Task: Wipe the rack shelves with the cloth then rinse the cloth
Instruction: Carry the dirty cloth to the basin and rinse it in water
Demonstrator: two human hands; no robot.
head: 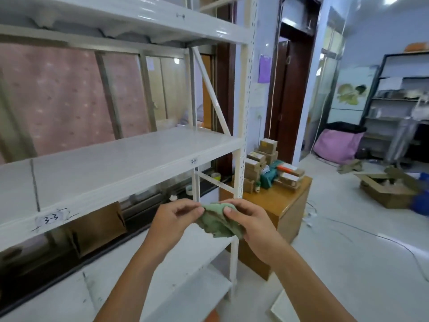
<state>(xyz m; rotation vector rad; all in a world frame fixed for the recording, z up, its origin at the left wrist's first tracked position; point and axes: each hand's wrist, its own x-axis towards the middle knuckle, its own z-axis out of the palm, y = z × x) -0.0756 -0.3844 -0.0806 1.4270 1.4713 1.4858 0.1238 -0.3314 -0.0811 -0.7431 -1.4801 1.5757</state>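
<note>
A crumpled green cloth (pixel 217 223) hangs between both my hands, in front of the white rack's right front post (pixel 241 135). My left hand (pixel 173 223) pinches the cloth's upper left edge with thumb and fingers. My right hand (pixel 249 223) grips its right side, thumb on top. The cloth is held in the air just off the rack, below the middle shelf (pixel 111 166), which bears taped labels. A lower shelf (pixel 176 263) lies under my forearms, and an upper shelf (pixel 144 17) is overhead.
A wooden cabinet (pixel 285 205) stacked with small cardboard boxes stands right of the rack. Cables trail over the pale floor (pixel 348 252). An open cardboard box (pixel 390 189) and a pink bag (pixel 336 147) lie further right, before a dark shelving unit (pixel 394 108).
</note>
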